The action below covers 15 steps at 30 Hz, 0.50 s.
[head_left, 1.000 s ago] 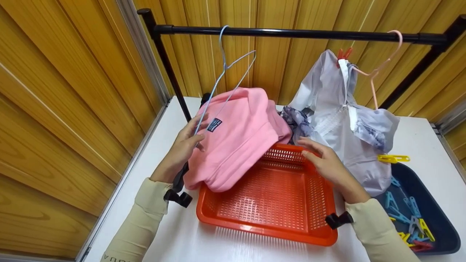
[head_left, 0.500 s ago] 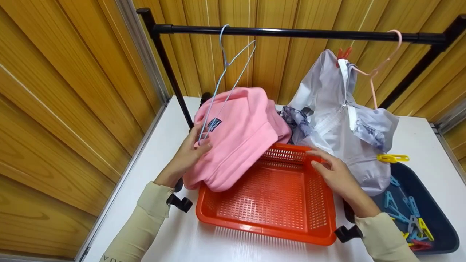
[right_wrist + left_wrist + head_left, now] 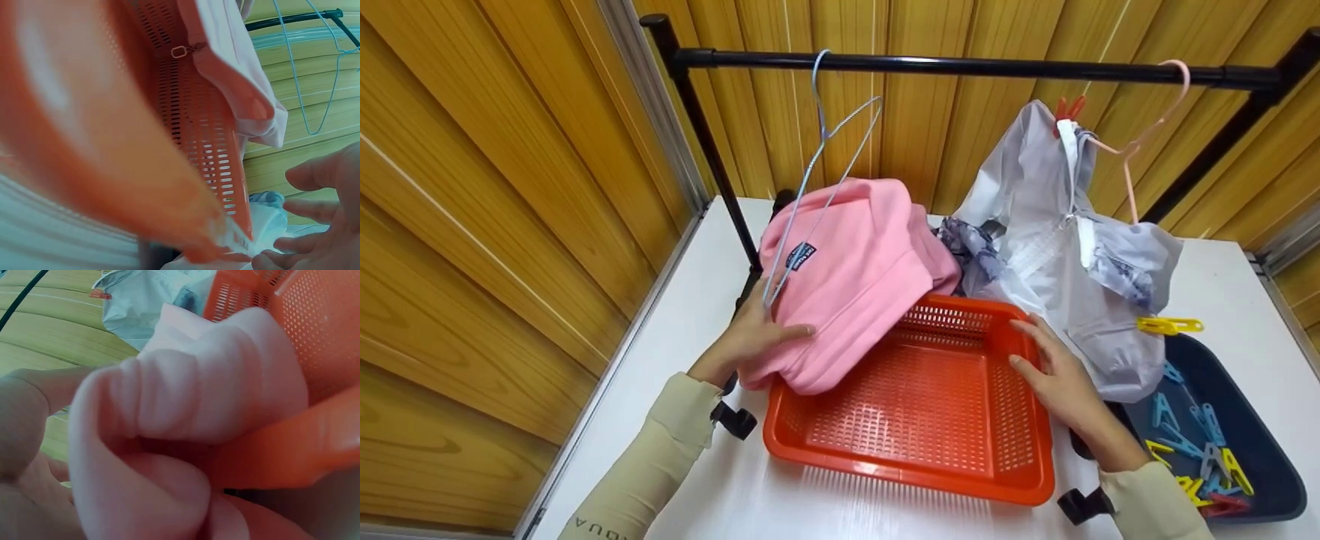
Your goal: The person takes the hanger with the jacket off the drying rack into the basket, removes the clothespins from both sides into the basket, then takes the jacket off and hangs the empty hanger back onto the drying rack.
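Observation:
A pink garment (image 3: 855, 262) with a small dark label lies bunched over the left side of the red plastic basket (image 3: 911, 478). At its left edge is my left hand (image 3: 750, 335), thumb extended across the cloth near the lower end of a light-blue wire hanger (image 3: 823, 135). In the left wrist view, folds of the pink cloth (image 3: 225, 371) stand beside the spread thumb and fingers. My right hand (image 3: 1059, 375) is at the basket's right rim, fingers loosely bent and apart; the right wrist view shows the fingers (image 3: 315, 211) spread with nothing between them.
A black rail (image 3: 945, 65) spans the back, bearing the blue hanger and a pink hanger (image 3: 1132, 150). From the pink one hangs a pale grey garment (image 3: 1035, 195) with a red clothespin (image 3: 1070, 109). A dark tray (image 3: 1279, 450) with several clothespins stands at right.
My left hand has moved down along the garment, away from the hanger's lower wire, its thumb now straighter. My right hand has shifted right and down along the basket's rim.

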{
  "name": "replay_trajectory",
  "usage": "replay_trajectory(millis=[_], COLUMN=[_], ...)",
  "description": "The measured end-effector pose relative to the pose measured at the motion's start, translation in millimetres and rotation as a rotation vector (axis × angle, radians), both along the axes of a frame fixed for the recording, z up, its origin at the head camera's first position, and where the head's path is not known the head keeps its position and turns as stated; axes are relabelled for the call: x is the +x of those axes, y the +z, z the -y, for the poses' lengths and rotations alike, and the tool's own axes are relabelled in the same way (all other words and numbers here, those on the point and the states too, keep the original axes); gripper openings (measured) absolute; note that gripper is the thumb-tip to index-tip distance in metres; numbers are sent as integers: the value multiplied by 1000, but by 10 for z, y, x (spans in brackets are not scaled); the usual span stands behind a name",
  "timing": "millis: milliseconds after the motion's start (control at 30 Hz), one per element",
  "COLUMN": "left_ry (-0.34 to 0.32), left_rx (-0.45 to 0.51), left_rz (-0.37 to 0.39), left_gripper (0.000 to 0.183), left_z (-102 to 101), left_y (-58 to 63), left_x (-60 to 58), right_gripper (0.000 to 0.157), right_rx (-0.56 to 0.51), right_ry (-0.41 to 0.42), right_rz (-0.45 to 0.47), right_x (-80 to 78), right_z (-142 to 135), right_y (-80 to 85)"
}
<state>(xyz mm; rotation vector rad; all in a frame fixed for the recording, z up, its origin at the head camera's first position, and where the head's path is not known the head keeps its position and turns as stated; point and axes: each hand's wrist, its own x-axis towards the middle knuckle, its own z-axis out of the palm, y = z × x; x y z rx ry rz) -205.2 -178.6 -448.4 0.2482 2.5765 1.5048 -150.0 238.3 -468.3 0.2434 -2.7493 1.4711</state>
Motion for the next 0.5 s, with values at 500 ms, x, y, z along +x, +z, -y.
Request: replay_trajectory(millis=[500], left_ry=[-186], left_rx=[-462], left_rz=[-73], left_gripper=[106], left_z=[-100], left_y=[-13], left_x=[56], right_gripper=[88], right_rx=[14], right_ry=[-52], right_rz=[15], right_x=[160], right_z=[-2], right_y=[-327])
